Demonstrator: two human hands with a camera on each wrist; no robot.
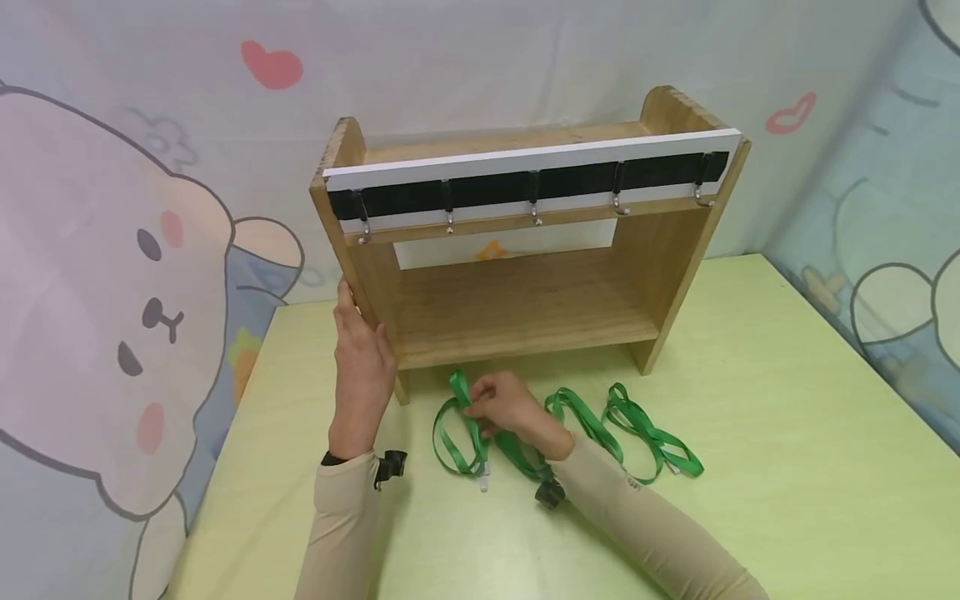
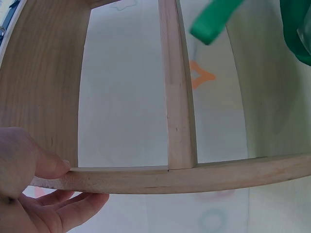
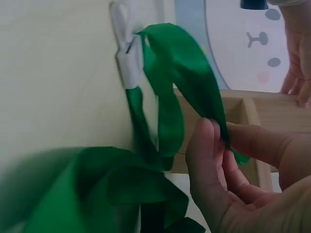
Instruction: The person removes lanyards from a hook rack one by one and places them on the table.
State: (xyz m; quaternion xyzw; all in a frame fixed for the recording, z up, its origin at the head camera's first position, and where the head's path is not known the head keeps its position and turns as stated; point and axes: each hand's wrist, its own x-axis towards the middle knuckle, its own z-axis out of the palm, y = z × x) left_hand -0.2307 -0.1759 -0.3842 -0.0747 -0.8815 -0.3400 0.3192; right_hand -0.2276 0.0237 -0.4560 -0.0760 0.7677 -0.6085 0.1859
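My left hand (image 1: 362, 367) grips the left side panel of a wooden shelf (image 1: 525, 300). In the left wrist view its thumb (image 2: 51, 166) lies on the inner side of the panel edge and the other fingers on the outer side. My right hand (image 1: 517, 408), in front of the shelf, pinches the leftmost green lanyard (image 1: 442, 433) near the top of its loop. In the right wrist view the lanyard's ribbon (image 3: 194, 73) runs between thumb and forefinger, and its white clip end (image 3: 129, 63) hangs over the table.
Other green lanyards (image 1: 652, 429) lie on the pale yellow-green table (image 1: 787, 467) to the right, one partly behind my right hand. Across the shelf's top front runs a white-and-black strip (image 1: 491, 190) with several metal hooks (image 1: 536, 212). A printed cloth (image 1: 465, 75) hangs behind.
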